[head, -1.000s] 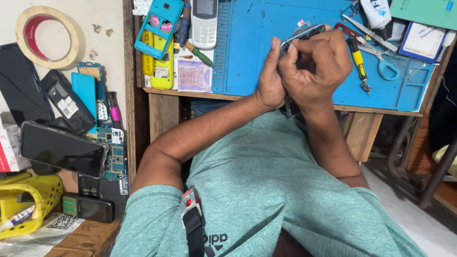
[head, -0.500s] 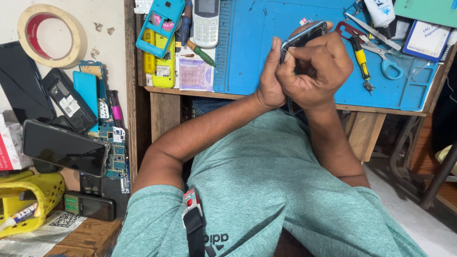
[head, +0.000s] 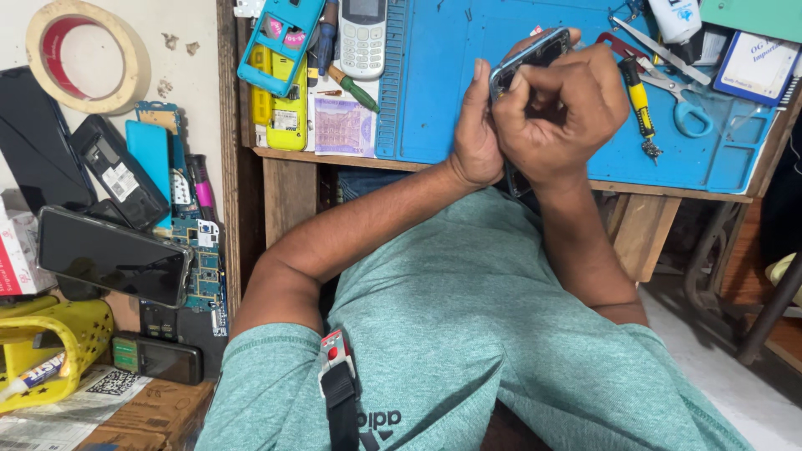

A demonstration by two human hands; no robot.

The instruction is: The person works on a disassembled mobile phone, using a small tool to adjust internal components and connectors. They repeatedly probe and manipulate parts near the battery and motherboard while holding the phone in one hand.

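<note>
Both my hands grip a dark smartphone [head: 535, 50] held on edge above the blue work mat [head: 434, 92]. My left hand [head: 474, 134] clasps its lower left side with the thumb up along the edge. My right hand [head: 564, 113] wraps over the phone from the right, fingers curled and pressing on its top rim. Most of the phone is hidden behind my fingers.
On the mat lie a yellow-handled screwdriver [head: 637, 96], scissors [head: 672, 92], a keypad phone [head: 362, 33] and a turquoise phone frame [head: 280, 42]. To the left are a tape roll [head: 83, 54], a black phone [head: 113, 255], circuit boards and a yellow basket [head: 50, 351].
My hands have stayed clasped on the phone, shifting slightly upward; my right fingers have curled tighter over its top edge.
</note>
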